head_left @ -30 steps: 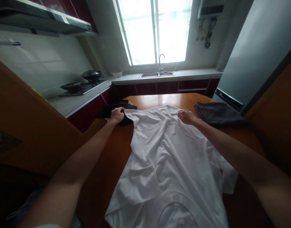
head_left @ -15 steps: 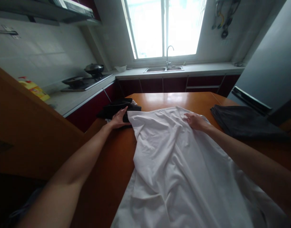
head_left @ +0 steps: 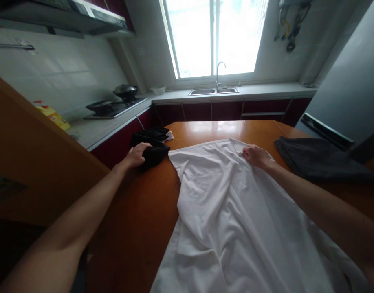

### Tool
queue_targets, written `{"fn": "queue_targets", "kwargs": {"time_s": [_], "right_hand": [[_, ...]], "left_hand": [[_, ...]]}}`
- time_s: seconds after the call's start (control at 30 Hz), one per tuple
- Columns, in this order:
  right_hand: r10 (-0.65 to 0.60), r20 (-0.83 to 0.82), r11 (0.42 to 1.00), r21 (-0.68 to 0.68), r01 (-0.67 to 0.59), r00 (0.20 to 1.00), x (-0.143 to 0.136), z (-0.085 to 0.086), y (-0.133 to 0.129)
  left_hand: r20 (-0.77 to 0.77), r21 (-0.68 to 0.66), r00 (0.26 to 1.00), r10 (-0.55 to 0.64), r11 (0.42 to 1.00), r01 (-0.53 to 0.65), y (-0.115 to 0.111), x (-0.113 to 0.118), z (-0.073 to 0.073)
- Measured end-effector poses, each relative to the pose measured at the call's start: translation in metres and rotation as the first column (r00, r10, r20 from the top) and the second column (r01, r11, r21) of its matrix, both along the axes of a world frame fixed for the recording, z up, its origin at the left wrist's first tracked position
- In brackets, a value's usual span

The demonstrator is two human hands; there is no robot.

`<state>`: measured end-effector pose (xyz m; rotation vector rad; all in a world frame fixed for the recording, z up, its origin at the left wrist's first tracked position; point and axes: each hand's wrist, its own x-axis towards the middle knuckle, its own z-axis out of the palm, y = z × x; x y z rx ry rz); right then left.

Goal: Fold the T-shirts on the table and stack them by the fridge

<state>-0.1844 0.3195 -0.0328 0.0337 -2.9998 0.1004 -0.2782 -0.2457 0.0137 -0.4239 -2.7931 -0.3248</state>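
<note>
A white garment [head_left: 211, 195], wrinkled along its length, lies spread over the wooden table and runs down toward me. Its far edge is almost straight. My right hand [head_left: 256, 155] is closed on the garment near its far right corner, fingers curled into the fabric. Over to the left, my left hand [head_left: 136, 155] grips a bunched black cloth [head_left: 155, 152], with the fingers bent over its near side. The black cloth sits just off the white garment's far left corner. A bit of white [head_left: 169, 136] shows beside the black cloth.
A folded dark grey cloth [head_left: 315, 156] lies at the table's [head_left: 138, 215] right side. Beyond the table are a counter with a sink [head_left: 202, 92], a stove with pans [head_left: 126, 91] and a yellow bottle [head_left: 54, 116]. A fridge [head_left: 342, 77] stands at right.
My left hand has moved left and toward me, drawing the black cloth away from the white garment's corner. My right hand's fingers have closed more tightly on the white garment.
</note>
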Motion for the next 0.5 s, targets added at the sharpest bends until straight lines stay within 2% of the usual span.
{"fn": "queue_targets", "kwargs": {"time_s": [0.07,0.13,0.17,0.2,0.27,0.33,0.43,0.5], "right_hand": [[0.004,-0.014,1.0,0.017,-0.004,1.0,-0.003,0.001,-0.002],[-0.008,-0.024,1.0,0.003,0.008,1.0,-0.007,0.003,-0.004],[-0.03,-0.025,0.999,-0.02,0.029,0.999,-0.01,0.004,-0.003],[-0.06,-0.026,0.997,-0.053,0.059,0.998,-0.013,0.005,-0.002],[-0.134,-0.029,0.981,-0.144,0.128,0.991,-0.021,0.008,0.004],[-0.211,-0.053,0.947,-0.258,0.19,0.976,-0.031,0.011,0.013],[-0.329,-0.099,0.857,-0.449,0.253,0.939,-0.048,0.013,0.032],[-0.433,-0.109,0.749,-0.596,0.29,0.895,-0.059,0.014,0.045]], "left_hand": [[-0.096,0.003,0.994,-0.043,0.999,0.043,0.027,0.012,0.0],[-0.138,0.103,0.99,-0.034,0.993,0.049,0.059,0.022,-0.002],[-0.085,0.204,0.996,-0.007,0.979,0.024,0.075,0.026,-0.004],[0.048,0.33,0.998,0.027,0.943,-0.041,0.09,0.028,-0.005],[0.355,0.527,0.933,0.053,0.813,-0.247,0.113,0.027,-0.006],[0.554,0.605,0.832,0.009,0.682,-0.41,0.126,0.021,-0.006],[0.647,0.665,0.761,-0.046,0.523,-0.533,0.131,0.01,-0.004],[0.671,0.687,0.74,-0.055,0.422,-0.592,0.132,0.005,-0.004]]}}
